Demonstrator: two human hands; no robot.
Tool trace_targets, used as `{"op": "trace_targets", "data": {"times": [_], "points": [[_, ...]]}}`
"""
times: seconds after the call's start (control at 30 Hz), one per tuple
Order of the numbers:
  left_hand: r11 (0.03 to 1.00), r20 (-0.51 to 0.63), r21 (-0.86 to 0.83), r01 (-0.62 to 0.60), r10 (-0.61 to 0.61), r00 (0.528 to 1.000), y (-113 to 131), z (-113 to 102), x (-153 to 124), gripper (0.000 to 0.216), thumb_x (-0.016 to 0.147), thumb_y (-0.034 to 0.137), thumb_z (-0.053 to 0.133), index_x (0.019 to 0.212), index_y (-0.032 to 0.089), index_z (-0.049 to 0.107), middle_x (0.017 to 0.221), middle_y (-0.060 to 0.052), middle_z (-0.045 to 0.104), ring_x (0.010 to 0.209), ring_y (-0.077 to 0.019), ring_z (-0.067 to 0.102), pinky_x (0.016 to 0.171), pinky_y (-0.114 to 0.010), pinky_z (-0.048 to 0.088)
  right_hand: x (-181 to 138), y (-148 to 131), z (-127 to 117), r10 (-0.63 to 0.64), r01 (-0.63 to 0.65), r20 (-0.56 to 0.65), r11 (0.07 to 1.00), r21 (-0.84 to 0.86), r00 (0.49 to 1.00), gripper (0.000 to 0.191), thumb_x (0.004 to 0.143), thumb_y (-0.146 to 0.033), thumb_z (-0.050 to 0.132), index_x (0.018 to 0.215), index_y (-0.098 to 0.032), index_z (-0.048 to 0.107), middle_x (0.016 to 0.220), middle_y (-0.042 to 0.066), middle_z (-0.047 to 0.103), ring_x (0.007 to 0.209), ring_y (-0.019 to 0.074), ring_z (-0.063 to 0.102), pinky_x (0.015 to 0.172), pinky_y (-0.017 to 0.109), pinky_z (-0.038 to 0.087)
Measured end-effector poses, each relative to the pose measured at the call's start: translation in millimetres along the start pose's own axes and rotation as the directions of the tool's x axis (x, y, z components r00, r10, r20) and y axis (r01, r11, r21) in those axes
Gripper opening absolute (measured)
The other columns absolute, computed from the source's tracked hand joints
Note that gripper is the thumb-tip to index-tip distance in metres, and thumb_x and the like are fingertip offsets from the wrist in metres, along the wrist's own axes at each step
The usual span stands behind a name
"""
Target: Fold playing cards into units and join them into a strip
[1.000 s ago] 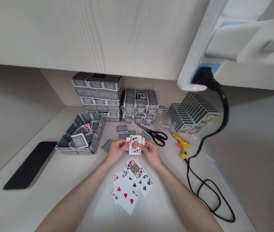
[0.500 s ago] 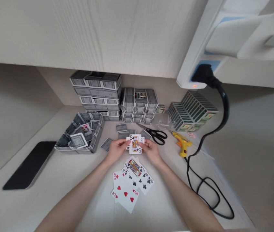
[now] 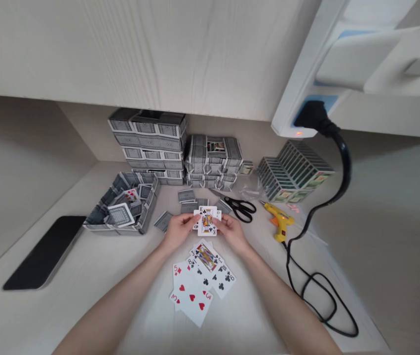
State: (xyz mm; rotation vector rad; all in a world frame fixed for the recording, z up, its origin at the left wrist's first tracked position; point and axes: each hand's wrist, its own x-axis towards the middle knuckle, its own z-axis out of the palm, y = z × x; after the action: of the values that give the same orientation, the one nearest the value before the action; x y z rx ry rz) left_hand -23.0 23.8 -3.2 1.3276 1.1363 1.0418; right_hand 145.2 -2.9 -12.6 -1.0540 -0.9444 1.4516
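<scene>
Gripping a white king-of-clubs playing card [image 3: 207,221] crosswise over a white queen card [image 3: 219,214] at frame centre, the left hand [image 3: 181,230] and right hand [image 3: 232,230] hold both flat, apparently unfolded; loose white face-up cards [image 3: 192,291] lie below; grey patterned card boxes [image 3: 197,153] stand assembled, upper centre.

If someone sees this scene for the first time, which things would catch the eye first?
Probably the yellow glue gun, lying to the right of the right hand. Then the king of clubs, held face up between that hand and the left hand, and the large white power strip at upper right.
</scene>
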Motion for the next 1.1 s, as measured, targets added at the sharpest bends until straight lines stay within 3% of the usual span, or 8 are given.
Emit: {"op": "trace_targets", "data": {"times": [0.33, 0.5, 0.6, 0.8, 0.97, 1.1], "points": [[1.0, 0.0, 0.008, 0.0, 0.0, 1.0, 3, 0, -2, 0.031, 0.068, 0.043, 0.063, 0.072, 0.012, 0.068, 0.048, 0.003, 0.05, 0.043, -0.0065, 0.036, 0.039, -0.018, 0.026, -1, 3, 1, -0.03, 0.028, -0.04, 0.999, -0.043, 0.999, 0.037, 0.059, -0.041, 0.072, 0.086, -0.017, 0.064, 0.081, 0.004, 0.071, 0.068, 0.0208, 0.065, 0.066, 0.034, 0.052], [0.996, 0.085, -0.083, 0.009, -0.002, 0.996, 3, -6, -1, 0.039, 0.07, 0.049, 0.058, 0.053, 0.013, 0.057, 0.045, 0.002, 0.049, 0.045, -0.0081, 0.041, 0.045, -0.02, 0.033, -1, -1, 3, -0.022, 0.021, -0.068, 1.0, -0.018, 0.997, 0.038, 0.057, -0.043, 0.072, 0.084, -0.017, 0.064, 0.079, 0.004, 0.071, 0.068, 0.0213, 0.065, 0.068, 0.036, 0.052], [0.993, 0.12, -0.117, 0.03, -0.016, 0.993, 6, -8, -1, 0.037, 0.068, 0.048, 0.06, 0.057, 0.012, 0.06, 0.049, 0.001, 0.052, 0.047, -0.0087, 0.043, 0.048, -0.021, 0.034, -2, -2, 4, -0.017, 0.017, -0.071, 1.0, 0.0, 0.997, 0.038, 0.057, -0.043, 0.073, 0.083, -0.017, 0.064, 0.079, 0.004, 0.071, 0.068, 0.0215, 0.066, 0.067, 0.036, 0.053], [1.0, 0.139, -0.019, 0.019, -0.016, 0.99, 15, -8, -2, 0.033, 0.067, 0.045, 0.062, 0.063, 0.013, 0.067, 0.054, 0.0, 0.058, 0.053, -0.0105, 0.047, 0.054, -0.022, 0.037, -3, -3, 3, -0.013, 0.016, -0.07, 0.999, 0.048, 0.997, 0.038, 0.057, -0.041, 0.074, 0.085, -0.017, 0.064, 0.079, 0.004, 0.071, 0.066, 0.0206, 0.065, 0.066, 0.035, 0.052], [0.999, 0.181, 0.011, 0.033, -0.034, 0.983, 16, -5, -2, 0.033, 0.063, 0.044, 0.065, 0.076, 0.014, 0.07, 0.073, -0.004, 0.068, 0.065, -0.0156, 0.055, 0.062, -0.025, 0.043, -3, 1, 5, -0.039, 0.038, -0.085, 0.999, -0.009, 0.996, 0.037, 0.057, -0.042, 0.073, 0.082, -0.017, 0.064, 0.073, 0.003, 0.07, 0.062, 0.0191, 0.064, 0.062, 0.033, 0.052], [0.998, 0.139, 0.039, 0.044, -0.049, 0.989, 15, 0, -3, 0.031, 0.061, 0.044, 0.066, 0.069, 0.014, 0.068, 0.066, -0.002, 0.066, 0.06, -0.0136, 0.054, 0.057, -0.022, 0.041, -2, 7, 5, -0.065, 0.057, -0.107, 0.995, -0.077, 0.992, 0.034, 0.057, -0.042, 0.072, 0.078, -0.017, 0.064, 0.067, 0.002, 0.069, 0.057, 0.017, 0.061, 0.055, 0.03, 0.05]]}}
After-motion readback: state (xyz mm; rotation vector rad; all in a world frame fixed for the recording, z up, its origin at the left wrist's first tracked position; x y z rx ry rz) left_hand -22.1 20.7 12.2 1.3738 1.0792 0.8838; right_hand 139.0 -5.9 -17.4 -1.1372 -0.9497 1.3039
